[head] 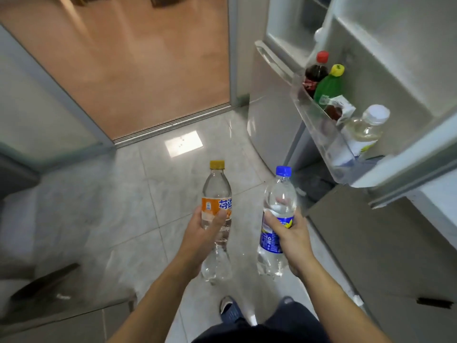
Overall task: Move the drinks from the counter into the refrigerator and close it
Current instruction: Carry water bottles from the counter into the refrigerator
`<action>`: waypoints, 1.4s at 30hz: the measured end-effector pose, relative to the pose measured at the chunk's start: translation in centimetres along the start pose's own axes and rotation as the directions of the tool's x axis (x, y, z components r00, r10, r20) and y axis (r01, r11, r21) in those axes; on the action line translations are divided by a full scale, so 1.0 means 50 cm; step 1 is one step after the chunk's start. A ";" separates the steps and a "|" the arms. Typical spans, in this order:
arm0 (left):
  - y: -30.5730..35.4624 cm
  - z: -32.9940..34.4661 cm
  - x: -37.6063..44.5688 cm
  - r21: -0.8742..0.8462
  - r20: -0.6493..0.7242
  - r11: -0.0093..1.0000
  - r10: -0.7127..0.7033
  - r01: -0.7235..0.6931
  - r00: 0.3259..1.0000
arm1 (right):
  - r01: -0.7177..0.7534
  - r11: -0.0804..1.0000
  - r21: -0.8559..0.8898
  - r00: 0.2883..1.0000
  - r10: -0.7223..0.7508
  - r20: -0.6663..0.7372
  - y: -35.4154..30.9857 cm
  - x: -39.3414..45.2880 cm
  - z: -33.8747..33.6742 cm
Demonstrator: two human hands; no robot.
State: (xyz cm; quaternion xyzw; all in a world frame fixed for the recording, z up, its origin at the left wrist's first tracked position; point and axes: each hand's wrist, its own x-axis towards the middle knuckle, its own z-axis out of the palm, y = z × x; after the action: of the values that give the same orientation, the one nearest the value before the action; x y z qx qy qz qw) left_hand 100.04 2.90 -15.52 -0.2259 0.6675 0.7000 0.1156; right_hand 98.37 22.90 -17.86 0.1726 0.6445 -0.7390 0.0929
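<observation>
The left hand (206, 230) held a clear bottle with an orange label (217, 214), fingers curled round its middle, above the tiled floor (138, 194). Just to its right, the right hand (288, 231) gripped a blue-capped bottle (277, 216) the same way. Farther right, the open refrigerator door (408, 95) carried other bottles in its shelf (319, 125).

Your left hand (201, 230) grips an orange-capped bottle (217, 219), your right hand (288, 231) a blue-capped bottle (275, 219), near the open refrigerator door (395, 70).
</observation>
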 end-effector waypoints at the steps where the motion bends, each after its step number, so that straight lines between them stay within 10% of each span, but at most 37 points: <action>1: 0.006 -0.018 0.009 -0.010 -0.012 1.000 0.001 -0.001 1.000 | -0.007 1.000 -0.009 1.000 0.008 0.016 -0.003 0.011 0.026; 21: 0.332 -0.140 0.491 -0.042 -0.133 0.997 0.059 -0.065 0.989 | 0.009 1.000 0.011 0.990 -0.010 0.141 -0.209 0.508 0.386; 42: 0.677 -0.069 1.071 0.030 0.417 0.990 0.113 -0.138 0.902 | 0.230 0.970 0.078 0.879 -0.172 -0.444 -0.462 0.906 0.480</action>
State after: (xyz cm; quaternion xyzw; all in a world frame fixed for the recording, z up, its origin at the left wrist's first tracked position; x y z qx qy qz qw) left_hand 38.26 -10.77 -10.88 -0.0252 0.6613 0.7179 0.2158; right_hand 44.98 6.65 -10.98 0.2705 0.6144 -0.7275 -0.1415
